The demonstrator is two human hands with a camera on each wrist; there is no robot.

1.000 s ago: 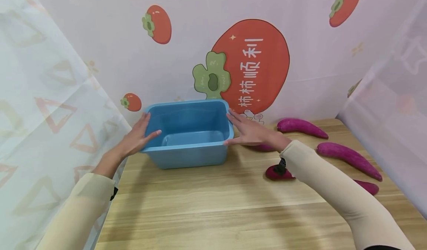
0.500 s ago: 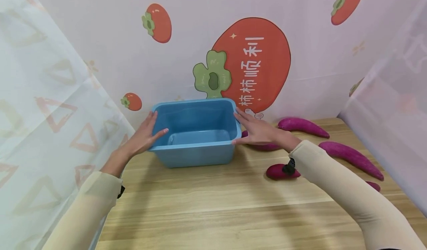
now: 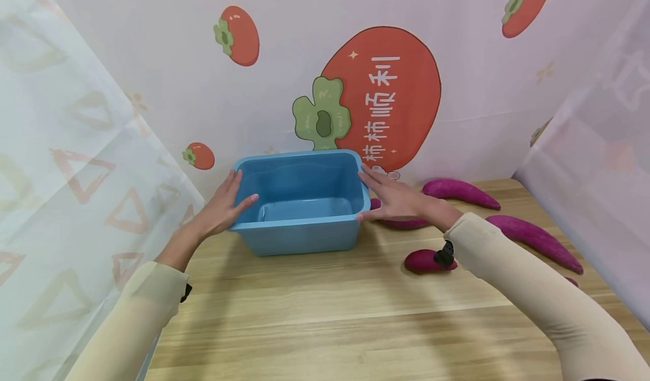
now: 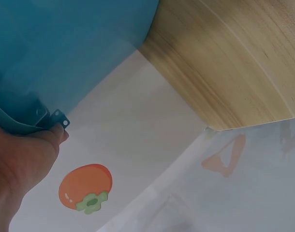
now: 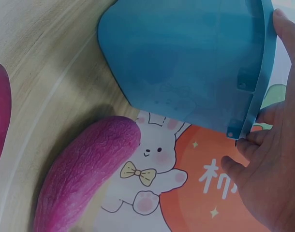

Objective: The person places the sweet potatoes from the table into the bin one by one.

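An empty blue bin point(image 3: 299, 238) stands at the back of the wooden table. At its left end, my left hand point(image 3: 214, 211) touches the rim with spread fingers, the thumb reaching over the inside. The spread fingers and thumb of my right hand point(image 3: 398, 200) rest against the right end. In the left wrist view, the left fingertips meet the bin's point(image 4: 75, 43) rim at a corner tab. The right wrist view shows the right hand point(image 5: 278, 159) with fingertips at the rim and tabs of the bin point(image 5: 176, 58), two fingers lying away from it.
Several purple sweet-potato-shaped pieces lie right of the bin: one at the back point(image 3: 459, 193), one farther right point(image 3: 533, 237), one partly behind the right hand point(image 3: 406, 223), a shorter one in front point(image 3: 425, 261). Printed cloth walls point(image 3: 264, 87) enclose the table's point(image 3: 304, 313) back and sides.
The bin has slid a little to the right, with both hands moving along on its ends. During the last half second it has barely moved.
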